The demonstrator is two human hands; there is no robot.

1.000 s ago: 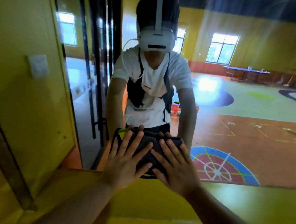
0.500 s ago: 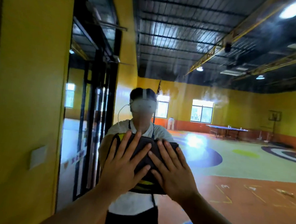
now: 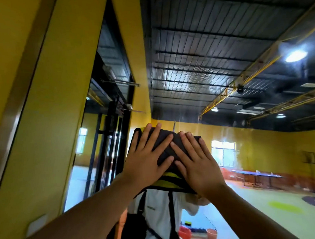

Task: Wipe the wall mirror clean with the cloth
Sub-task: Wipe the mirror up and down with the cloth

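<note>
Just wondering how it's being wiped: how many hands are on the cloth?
2. The left hand lies flat on the left half of the cloth, the right hand flat on its right half, both pressing it against the wall mirror. None seem hidden.

The wall mirror (image 3: 211, 67) fills nearly the whole view, bounded by a pale metal edge slanting at 9 o'clock, and faint whitish streaks are seen on the glass toward 3 o'clock. The folded cloth (image 3: 168, 182), dark grey with yellow and black stripes along its lower edge, is pressed flat against the glass just 6 o'clock of centre under the left hand (image 3: 145, 161) and right hand (image 3: 199, 170).
</note>
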